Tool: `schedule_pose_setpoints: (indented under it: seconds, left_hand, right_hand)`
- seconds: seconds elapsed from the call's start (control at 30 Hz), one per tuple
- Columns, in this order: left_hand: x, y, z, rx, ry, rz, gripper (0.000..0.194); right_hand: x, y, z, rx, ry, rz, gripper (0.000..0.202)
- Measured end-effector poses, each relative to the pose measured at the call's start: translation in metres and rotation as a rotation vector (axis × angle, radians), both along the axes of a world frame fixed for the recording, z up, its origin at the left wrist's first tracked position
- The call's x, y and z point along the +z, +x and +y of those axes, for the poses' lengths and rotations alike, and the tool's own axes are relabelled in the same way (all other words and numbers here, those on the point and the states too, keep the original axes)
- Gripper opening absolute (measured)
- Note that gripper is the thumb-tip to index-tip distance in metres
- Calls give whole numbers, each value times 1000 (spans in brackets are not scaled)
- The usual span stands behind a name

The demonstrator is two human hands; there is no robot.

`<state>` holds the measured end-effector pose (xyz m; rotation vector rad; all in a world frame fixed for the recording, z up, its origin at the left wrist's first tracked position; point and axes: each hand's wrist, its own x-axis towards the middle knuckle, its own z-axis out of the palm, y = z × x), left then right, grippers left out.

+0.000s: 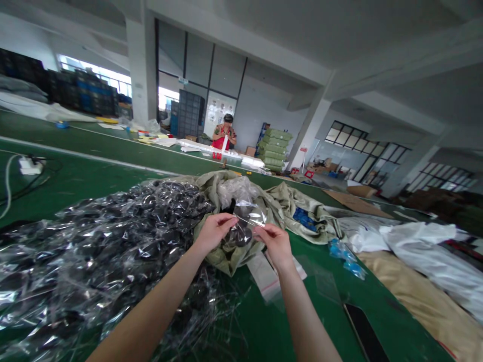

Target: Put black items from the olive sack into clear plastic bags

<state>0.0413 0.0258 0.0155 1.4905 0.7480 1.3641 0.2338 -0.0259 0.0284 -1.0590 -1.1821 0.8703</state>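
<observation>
Between my two hands is a clear plastic bag (241,235) with a dark rounded item in it. My left hand (217,229) pinches one end of its upper edge, and my right hand (274,241) pinches the other end. Behind them lies an open olive cloth sack (222,256), with more clear plastic showing in its mouth. A large heap of dark items in clear bags (124,251) spreads to the left of my hands. Flat clear bags (264,276) lie on the green table below my right hand.
A black phone (364,332) lies at the table's right front. Blue items in clear bags (347,259), a second olive sack (298,201) and white sacks (411,241) are on the right. A white power strip (30,166) with cables sits far left. Across the table, a person (225,134) handles something white.
</observation>
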Motion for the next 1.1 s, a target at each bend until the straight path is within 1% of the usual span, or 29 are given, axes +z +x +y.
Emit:
schedule_pose_setpoints:
  seconds: [0.1,0.2,0.3,0.37,0.5,0.57,0.77,0.9,1.0,1.07,1.1]
  left_hand:
    - [4,-8,3,52,141,145,24]
    - [6,-12,5,51,184,158,24]
    - [3,-13,6,-25,163,106,25]
    - [2,-16,7,-76,165,100,25]
    - [4,-21,7,-145,275,129,19]
    - [8,-22,6,-154,309,111,18]
    - [13,-20,1,-139,256,98,18]
    - [13,-19,1,-153,236,77,17]
    - [13,-19,0,-155,201,73,19]
    - [14,-19,-1,-156,145,58,21]
    - [15,-20,-1,-158,106,34,26]
  right_hand:
    - [3,3,0,-16,8,-56,23]
    - [5,3,1,-25,33,-46,22]
    - [4,2,3,-41,54,-13,24]
    - [3,2,4,-25,57,-11,26]
    - [1,5,6,46,64,-11,26]
    - [2,6,6,65,71,-8,24]
    - [1,7,9,125,161,-89,15]
    - [-2,10,12,191,175,-125,14]
    - [-3,12,13,184,219,-187,14]
    - [-2,12,13,176,242,-211,15]
    - [-1,13,12,174,245,-211,16]
